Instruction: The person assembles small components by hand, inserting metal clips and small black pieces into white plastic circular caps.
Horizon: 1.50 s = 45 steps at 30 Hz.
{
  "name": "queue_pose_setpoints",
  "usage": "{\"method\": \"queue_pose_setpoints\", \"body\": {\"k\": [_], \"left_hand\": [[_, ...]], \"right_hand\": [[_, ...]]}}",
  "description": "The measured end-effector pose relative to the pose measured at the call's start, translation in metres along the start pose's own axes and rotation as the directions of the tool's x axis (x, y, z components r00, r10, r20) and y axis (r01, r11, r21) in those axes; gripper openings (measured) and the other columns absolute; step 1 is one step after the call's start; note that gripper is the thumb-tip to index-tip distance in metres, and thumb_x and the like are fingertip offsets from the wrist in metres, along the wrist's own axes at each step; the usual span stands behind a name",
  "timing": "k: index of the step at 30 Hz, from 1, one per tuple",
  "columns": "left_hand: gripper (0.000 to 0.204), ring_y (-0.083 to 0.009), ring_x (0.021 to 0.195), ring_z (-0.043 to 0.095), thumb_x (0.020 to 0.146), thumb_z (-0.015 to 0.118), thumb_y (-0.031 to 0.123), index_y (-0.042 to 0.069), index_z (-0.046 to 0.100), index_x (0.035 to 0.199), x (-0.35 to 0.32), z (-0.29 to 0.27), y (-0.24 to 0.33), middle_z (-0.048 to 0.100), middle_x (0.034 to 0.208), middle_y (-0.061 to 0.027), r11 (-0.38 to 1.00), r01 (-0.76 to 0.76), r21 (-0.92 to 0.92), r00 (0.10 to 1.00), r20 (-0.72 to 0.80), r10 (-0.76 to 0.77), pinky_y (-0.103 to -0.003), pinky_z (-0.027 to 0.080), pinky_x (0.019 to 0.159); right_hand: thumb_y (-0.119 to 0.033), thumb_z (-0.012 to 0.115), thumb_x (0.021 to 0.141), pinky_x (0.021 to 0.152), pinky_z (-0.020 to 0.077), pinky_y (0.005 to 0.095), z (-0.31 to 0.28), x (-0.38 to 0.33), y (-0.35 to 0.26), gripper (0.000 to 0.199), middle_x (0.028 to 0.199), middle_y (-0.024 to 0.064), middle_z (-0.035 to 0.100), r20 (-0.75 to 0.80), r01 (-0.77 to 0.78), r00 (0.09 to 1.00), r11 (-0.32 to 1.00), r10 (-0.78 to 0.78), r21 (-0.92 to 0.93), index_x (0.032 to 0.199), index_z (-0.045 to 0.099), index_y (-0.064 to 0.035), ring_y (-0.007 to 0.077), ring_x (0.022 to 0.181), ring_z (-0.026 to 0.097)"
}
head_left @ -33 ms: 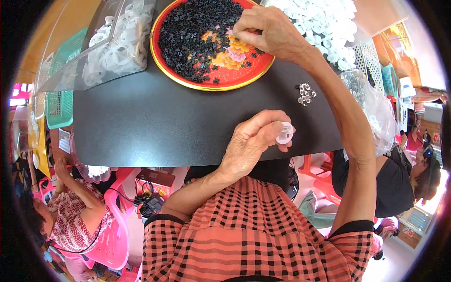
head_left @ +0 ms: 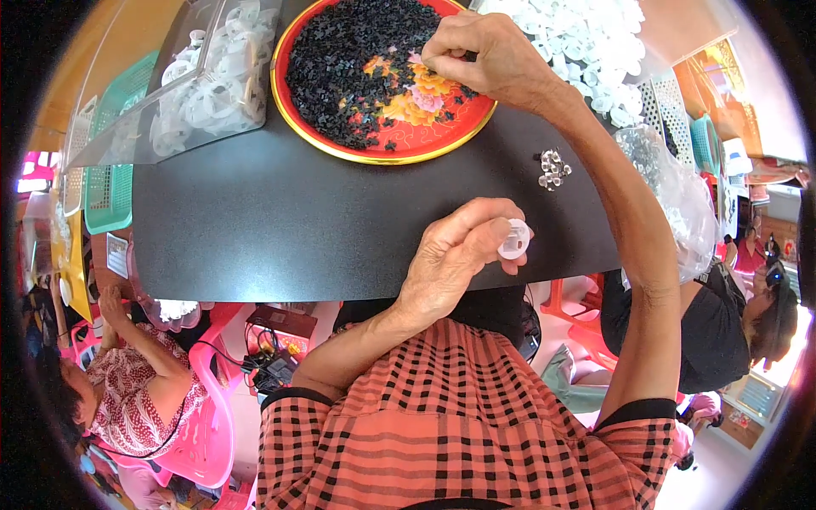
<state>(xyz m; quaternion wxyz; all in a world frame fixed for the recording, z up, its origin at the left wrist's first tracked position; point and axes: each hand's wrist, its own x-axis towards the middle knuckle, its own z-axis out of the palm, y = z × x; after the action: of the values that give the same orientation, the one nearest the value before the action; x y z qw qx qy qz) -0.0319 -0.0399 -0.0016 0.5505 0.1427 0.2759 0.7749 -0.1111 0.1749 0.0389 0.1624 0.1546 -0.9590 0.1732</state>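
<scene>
My left hand (head_left: 463, 253) is closed round a small translucent white plastic cup-shaped part (head_left: 514, 240), its round opening facing up, near the table's front edge. Over the right side of a round red tray (head_left: 387, 158) with a gold rim, my right hand (head_left: 483, 53) is closed in a pinch. Whatever lies between its fingertips, if anything, is too small to make out. Many tiny black pieces (head_left: 357, 68) cover most of the tray, leaving its printed flowers bare beneath my right hand.
Clear plastic bits (head_left: 554, 170) lie on the dark table (head_left: 280, 221) beside my right forearm. White plastic parts (head_left: 586, 51) are heaped at the back right. A clear box (head_left: 212, 93) of similar parts stands left. People sit at both sides, one on a pink chair (head_left: 208, 416).
</scene>
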Motion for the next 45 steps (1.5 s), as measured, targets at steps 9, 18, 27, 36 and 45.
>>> {"method": "queue_pose_setpoints", "body": {"k": [9, 18, 27, 36, 45], "left_hand": [[0.025, -0.0096, 0.072, 0.059, 0.096, 0.049, 0.022, 0.001, 0.057, 0.108, 0.001, 0.004, 0.000, 0.062, 0.088, -0.0056, 0.997, -0.024, 0.077, 0.996, -0.089, 0.031, -0.019, 0.041, 0.059], [0.029, -0.0199, 0.082, 0.059, 0.097, 0.047, 0.020, -0.003, 0.053, 0.114, 0.000, -0.002, 0.002, 0.060, 0.101, -0.0152, 0.993, 0.042, 0.111, 0.998, -0.051, -0.036, -0.033, 0.049, 0.073], [0.031, -0.0200, 0.082, 0.058, 0.096, 0.049, 0.021, -0.003, 0.052, 0.114, 0.000, -0.002, 0.001, 0.060, 0.101, -0.0151, 0.996, 0.038, 0.081, 0.999, -0.037, -0.036, -0.032, 0.049, 0.074], [0.027, -0.0086, 0.073, 0.059, 0.095, 0.050, 0.023, 0.002, 0.057, 0.109, 0.000, 0.002, -0.002, 0.063, 0.088, -0.0045, 0.999, -0.001, 0.047, 0.997, -0.078, 0.004, -0.019, 0.041, 0.058], [0.030, -0.0205, 0.083, 0.059, 0.096, 0.048, 0.020, -0.004, 0.052, 0.114, -0.001, -0.003, 0.001, 0.060, 0.101, -0.0155, 1.000, 0.015, 0.023, 1.000, -0.014, -0.015, -0.032, 0.049, 0.075]], "right_hand": [[-0.013, 0.062, 0.076, 0.065, 0.0503, 0.0355, -0.003, -0.010, 0.006, 0.011, 0.077, 0.0096, 0.065, -0.020, -0.031, 0.999, 0.999, 0.032, 0.028, 0.079, 0.067, -0.0040, 0.0264, 0.070, 0.063], [-0.014, 0.064, 0.075, 0.070, 0.0483, 0.0361, 0.000, -0.013, 0.007, 0.013, 0.079, 0.0050, 0.063, 0.038, 0.088, 0.996, 0.981, -0.083, -0.174, 0.085, 0.070, -0.0086, 0.0222, 0.079, 0.060], [-0.019, 0.061, 0.077, 0.069, 0.0442, 0.0379, 0.001, -0.008, 0.007, 0.012, 0.079, 0.0019, 0.058, 0.095, 0.172, 0.984, 0.930, -0.148, -0.326, 0.083, 0.068, -0.0117, 0.0197, 0.083, 0.056], [-0.020, 0.058, 0.079, 0.067, 0.0442, 0.0372, 0.000, -0.006, 0.004, 0.012, 0.077, 0.0026, 0.056, 0.120, 0.212, 0.976, 0.907, -0.180, -0.364, 0.073, 0.064, -0.0113, 0.0197, 0.081, 0.057], [-0.007, 0.066, 0.077, 0.067, 0.0497, 0.0286, -0.022, 0.016, -0.023, 0.007, 0.078, 0.0097, 0.067, 0.379, 0.313, 0.917, 0.812, -0.124, -0.493, 0.083, 0.067, -0.0021, 0.0178, 0.074, 0.064]]}}
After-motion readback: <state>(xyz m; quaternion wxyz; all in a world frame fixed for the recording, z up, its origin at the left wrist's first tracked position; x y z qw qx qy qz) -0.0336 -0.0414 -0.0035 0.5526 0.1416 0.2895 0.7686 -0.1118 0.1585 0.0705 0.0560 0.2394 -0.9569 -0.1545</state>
